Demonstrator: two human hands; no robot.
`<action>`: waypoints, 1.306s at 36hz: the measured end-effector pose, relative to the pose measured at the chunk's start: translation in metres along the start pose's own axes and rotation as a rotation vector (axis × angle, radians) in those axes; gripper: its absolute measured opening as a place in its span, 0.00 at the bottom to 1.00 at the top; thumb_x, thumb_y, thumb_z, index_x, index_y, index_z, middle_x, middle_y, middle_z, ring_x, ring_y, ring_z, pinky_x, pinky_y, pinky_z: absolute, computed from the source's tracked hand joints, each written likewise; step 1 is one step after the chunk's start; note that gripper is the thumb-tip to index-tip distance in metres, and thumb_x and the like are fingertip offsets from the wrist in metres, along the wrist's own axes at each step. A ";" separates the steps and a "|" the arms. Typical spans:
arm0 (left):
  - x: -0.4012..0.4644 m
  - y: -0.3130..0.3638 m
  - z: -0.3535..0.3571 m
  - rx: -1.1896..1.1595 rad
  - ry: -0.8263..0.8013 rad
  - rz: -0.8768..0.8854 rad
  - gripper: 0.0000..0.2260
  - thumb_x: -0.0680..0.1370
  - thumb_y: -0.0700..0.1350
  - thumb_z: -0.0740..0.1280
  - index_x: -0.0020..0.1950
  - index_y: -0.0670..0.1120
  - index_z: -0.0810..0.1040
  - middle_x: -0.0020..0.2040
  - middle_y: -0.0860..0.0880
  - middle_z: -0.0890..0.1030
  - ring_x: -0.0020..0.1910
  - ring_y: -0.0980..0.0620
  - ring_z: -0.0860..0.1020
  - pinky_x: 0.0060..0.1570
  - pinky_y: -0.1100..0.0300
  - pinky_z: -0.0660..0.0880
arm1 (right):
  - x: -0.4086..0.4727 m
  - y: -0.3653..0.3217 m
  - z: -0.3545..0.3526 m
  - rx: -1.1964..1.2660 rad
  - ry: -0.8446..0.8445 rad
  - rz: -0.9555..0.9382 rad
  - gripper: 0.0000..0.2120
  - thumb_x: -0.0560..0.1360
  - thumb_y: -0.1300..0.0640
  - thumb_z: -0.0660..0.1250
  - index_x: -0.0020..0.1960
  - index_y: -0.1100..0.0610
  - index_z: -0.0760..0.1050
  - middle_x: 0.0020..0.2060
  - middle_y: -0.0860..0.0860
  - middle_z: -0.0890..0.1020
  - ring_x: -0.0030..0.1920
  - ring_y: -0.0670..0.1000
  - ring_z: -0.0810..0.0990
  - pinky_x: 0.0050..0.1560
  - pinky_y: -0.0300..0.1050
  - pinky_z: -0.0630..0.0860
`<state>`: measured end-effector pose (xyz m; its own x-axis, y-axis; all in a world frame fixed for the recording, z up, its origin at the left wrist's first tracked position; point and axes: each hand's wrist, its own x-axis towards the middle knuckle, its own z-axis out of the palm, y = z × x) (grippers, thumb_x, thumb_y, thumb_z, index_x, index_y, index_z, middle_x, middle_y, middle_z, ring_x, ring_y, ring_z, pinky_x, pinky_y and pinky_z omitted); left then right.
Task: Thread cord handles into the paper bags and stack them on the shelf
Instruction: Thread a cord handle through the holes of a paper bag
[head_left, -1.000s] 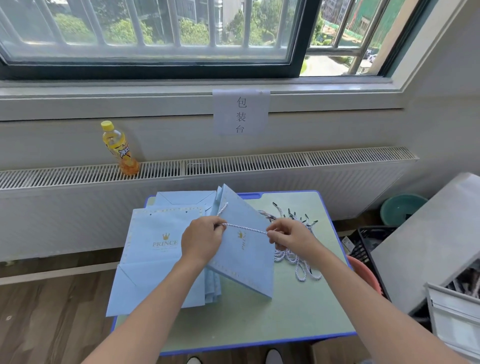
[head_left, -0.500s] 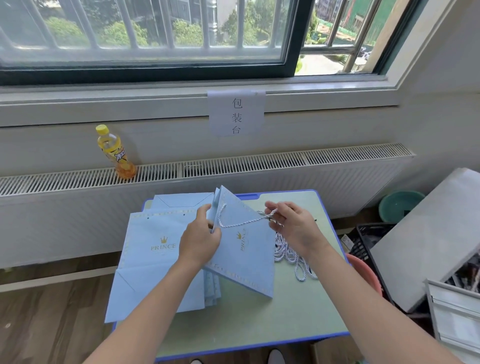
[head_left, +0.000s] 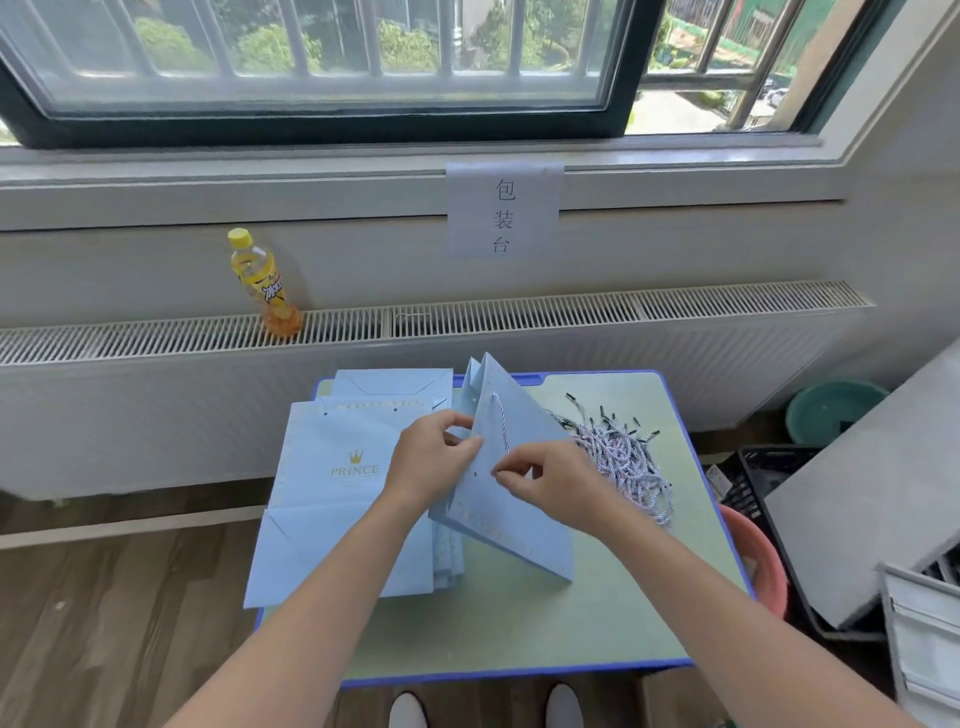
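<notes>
A light blue paper bag (head_left: 506, 525) stands tilted on the small green table (head_left: 597, 618). My left hand (head_left: 434, 457) grips its upper left edge. A white twisted cord (head_left: 502, 423) hangs from a hole near the bag's top and runs down its face. My right hand (head_left: 545, 480) pinches the cord's lower end against the bag, beside a second hole. A flat stack of blue bags printed PRINCE (head_left: 343, 488) lies at the left. Several loose cords (head_left: 621, 457) lie in a heap at the right.
A yellow drink bottle (head_left: 262, 283) stands on the radiator cover. A paper sign (head_left: 504, 210) hangs below the window. Right of the table are a pink basin (head_left: 763, 561), a black crate (head_left: 753, 483), a green basin (head_left: 831, 413) and a grey slanted board (head_left: 872, 499).
My right hand has come down from the bag's top to its middle, bringing the cord's free end. The cord now runs down the bag's face. My left hand has shifted a little on the edge.
</notes>
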<state>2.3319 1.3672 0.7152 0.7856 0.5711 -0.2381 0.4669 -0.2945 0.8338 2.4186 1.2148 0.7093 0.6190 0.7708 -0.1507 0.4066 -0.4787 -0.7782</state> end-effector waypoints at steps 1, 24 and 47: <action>0.000 0.000 0.000 -0.019 -0.004 -0.004 0.04 0.75 0.45 0.70 0.46 0.54 0.81 0.37 0.51 0.84 0.37 0.54 0.81 0.42 0.57 0.77 | -0.002 -0.001 0.004 -0.009 0.012 -0.004 0.05 0.75 0.60 0.70 0.48 0.56 0.85 0.34 0.42 0.79 0.32 0.35 0.74 0.37 0.28 0.68; -0.016 0.011 0.000 -0.271 -0.092 -0.120 0.07 0.75 0.37 0.69 0.42 0.49 0.80 0.34 0.49 0.82 0.32 0.54 0.79 0.29 0.67 0.71 | -0.005 -0.005 0.005 -0.203 0.028 0.063 0.04 0.75 0.56 0.69 0.43 0.56 0.80 0.38 0.50 0.81 0.37 0.48 0.74 0.39 0.39 0.68; -0.021 0.016 0.021 -0.516 -0.199 -0.110 0.18 0.72 0.27 0.65 0.57 0.41 0.82 0.47 0.46 0.86 0.45 0.52 0.85 0.39 0.64 0.78 | -0.022 -0.007 0.008 0.120 0.224 0.248 0.13 0.67 0.50 0.78 0.47 0.54 0.81 0.39 0.45 0.83 0.41 0.41 0.82 0.41 0.30 0.75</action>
<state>2.3313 1.3345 0.7234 0.8283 0.4067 -0.3854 0.3307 0.2005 0.9222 2.3972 1.2046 0.7132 0.8264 0.5198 -0.2165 0.1522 -0.5764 -0.8029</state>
